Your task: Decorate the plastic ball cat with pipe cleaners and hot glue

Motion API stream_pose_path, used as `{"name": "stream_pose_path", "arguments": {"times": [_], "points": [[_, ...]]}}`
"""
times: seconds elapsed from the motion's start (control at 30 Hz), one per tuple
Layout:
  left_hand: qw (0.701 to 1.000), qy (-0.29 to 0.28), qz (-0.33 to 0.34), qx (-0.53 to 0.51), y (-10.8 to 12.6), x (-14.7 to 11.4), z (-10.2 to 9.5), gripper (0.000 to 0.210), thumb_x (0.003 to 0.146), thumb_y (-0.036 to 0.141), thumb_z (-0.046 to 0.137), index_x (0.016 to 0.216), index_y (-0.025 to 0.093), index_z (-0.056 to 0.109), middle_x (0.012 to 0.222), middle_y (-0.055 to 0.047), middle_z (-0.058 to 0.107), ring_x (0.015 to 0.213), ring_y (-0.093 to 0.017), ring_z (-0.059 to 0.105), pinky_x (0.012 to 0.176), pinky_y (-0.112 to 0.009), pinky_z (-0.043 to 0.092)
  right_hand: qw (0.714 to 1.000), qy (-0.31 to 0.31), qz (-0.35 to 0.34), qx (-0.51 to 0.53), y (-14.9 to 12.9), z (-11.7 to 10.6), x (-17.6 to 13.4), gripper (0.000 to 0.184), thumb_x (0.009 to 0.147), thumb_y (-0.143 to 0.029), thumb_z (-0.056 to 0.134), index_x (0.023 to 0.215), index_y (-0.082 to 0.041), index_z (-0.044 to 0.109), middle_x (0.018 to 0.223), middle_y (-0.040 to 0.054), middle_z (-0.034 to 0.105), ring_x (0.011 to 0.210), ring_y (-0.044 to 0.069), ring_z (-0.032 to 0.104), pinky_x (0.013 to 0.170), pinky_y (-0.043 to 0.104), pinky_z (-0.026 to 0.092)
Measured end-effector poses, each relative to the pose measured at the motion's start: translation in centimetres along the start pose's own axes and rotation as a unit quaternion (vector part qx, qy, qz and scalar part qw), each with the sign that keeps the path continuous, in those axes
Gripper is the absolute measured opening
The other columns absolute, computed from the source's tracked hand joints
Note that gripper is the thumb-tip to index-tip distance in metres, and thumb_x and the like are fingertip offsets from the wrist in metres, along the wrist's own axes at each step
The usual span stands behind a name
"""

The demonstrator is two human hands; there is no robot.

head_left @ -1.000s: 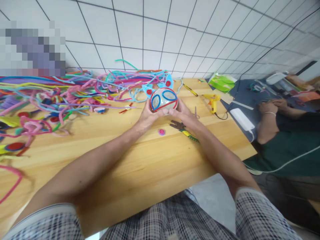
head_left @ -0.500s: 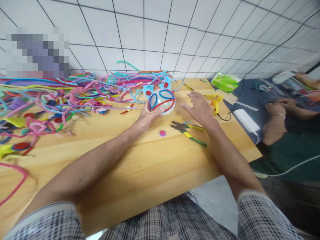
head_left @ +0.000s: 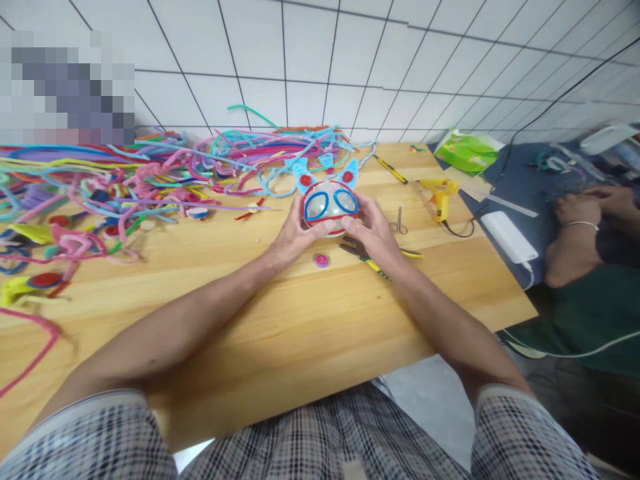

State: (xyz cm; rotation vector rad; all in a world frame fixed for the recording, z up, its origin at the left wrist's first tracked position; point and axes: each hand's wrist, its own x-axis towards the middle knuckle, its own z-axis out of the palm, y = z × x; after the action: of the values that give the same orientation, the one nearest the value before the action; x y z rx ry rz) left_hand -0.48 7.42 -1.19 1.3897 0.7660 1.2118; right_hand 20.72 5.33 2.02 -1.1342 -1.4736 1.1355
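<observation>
Between my two hands is a clear round ball [head_left: 331,203] trimmed with pipe cleaners: two blue ovals, a red band and two light-blue ears with red centres. My left hand [head_left: 295,230] grips its left side, the thumb on the lower front. On the right side my right hand [head_left: 373,230] closes round it, thumb also in front. Pliers [head_left: 380,268] with yellow-green handles lie partly hidden under my right hand and wrist. A small pink and purple disc [head_left: 321,261] rests on the wooden table [head_left: 300,333] just below the ball.
A tangle of coloured pipe cleaners [head_left: 165,173] covers the table's left and back. Toward the right lie small scissors [head_left: 399,222], a yellow cutter [head_left: 391,169], a yellow glue gun [head_left: 443,198] and a white power adapter [head_left: 509,237]. Another person's hands [head_left: 583,207] work at the adjoining dark table.
My right hand has come left from the open table onto the ball. The ball has turned, its ears now upright and both ovals facing me. The scissors have come into sight.
</observation>
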Motion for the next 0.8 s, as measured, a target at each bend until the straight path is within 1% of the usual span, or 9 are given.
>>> {"name": "stream_pose_path", "arguments": {"times": [0.2, 0.4, 0.57, 0.67, 0.8], "points": [[0.999, 0.010, -0.008, -0.030, -0.2, -0.5, 0.3, 0.085, 0.087, 0.069, 0.092, 0.154, 0.029, 0.058, 0.160, -0.012, 0.068, 0.155, -0.040, 0.061, 0.135, -0.059, 0.048, 1.000, 0.016, -0.006, 0.008, 0.4, 0.3, 0.1, 0.080, 0.080, -0.078, 0.092, 0.138, -0.031, 0.064, 0.154, 0.0113, 0.074, 0.146, 0.035, 0.068, 0.126, 0.058, 0.057], [0.999, 0.001, -0.009, -0.045, 0.0, -0.6, 0.6, 0.088, 0.089, 0.070, 0.090, 0.158, 0.029, 0.056, 0.162, -0.014, 0.068, 0.157, -0.041, 0.061, 0.136, -0.061, 0.046, 1.000, 0.015, 0.000, 0.012, 0.8, 0.5, 0.1, 0.083, 0.078, -0.083, 0.091, 0.139, -0.033, 0.064, 0.157, 0.0100, 0.073, 0.148, 0.036, 0.067, 0.126, 0.059, 0.058], [1.000, -0.004, 0.003, -0.017, -0.1, -0.8, 0.5, 0.089, 0.090, 0.071, 0.089, 0.158, 0.027, 0.052, 0.161, -0.015, 0.068, 0.155, -0.041, 0.062, 0.134, -0.060, 0.049, 0.999, 0.032, 0.004, 0.011, 0.6, 0.7, -0.4, 0.084, 0.075, -0.082, 0.093, 0.135, -0.032, 0.063, 0.152, 0.0108, 0.075, 0.146, 0.035, 0.068, 0.126, 0.059, 0.059], [1.000, -0.012, 0.014, 0.005, -0.2, -0.9, 0.3, 0.088, 0.091, 0.068, 0.089, 0.159, 0.027, 0.052, 0.165, -0.015, 0.065, 0.155, -0.040, 0.062, 0.133, -0.059, 0.049, 0.999, 0.042, 0.007, 0.013, 0.4, 1.0, -0.6, 0.081, 0.076, -0.081, 0.093, 0.132, -0.032, 0.062, 0.149, 0.0101, 0.076, 0.142, 0.034, 0.070, 0.125, 0.058, 0.059], [1.000, -0.014, 0.019, 0.013, -0.2, -0.9, 0.2, 0.086, 0.092, 0.066, 0.089, 0.161, 0.028, 0.053, 0.166, -0.014, 0.064, 0.155, -0.038, 0.061, 0.134, -0.056, 0.048, 0.999, 0.044, 0.000, 0.022, 0.6, 1.3, -0.6, 0.080, 0.077, -0.082, 0.091, 0.132, -0.032, 0.061, 0.145, 0.0089, 0.078, 0.143, 0.034, 0.070, 0.126, 0.056, 0.057]]}}
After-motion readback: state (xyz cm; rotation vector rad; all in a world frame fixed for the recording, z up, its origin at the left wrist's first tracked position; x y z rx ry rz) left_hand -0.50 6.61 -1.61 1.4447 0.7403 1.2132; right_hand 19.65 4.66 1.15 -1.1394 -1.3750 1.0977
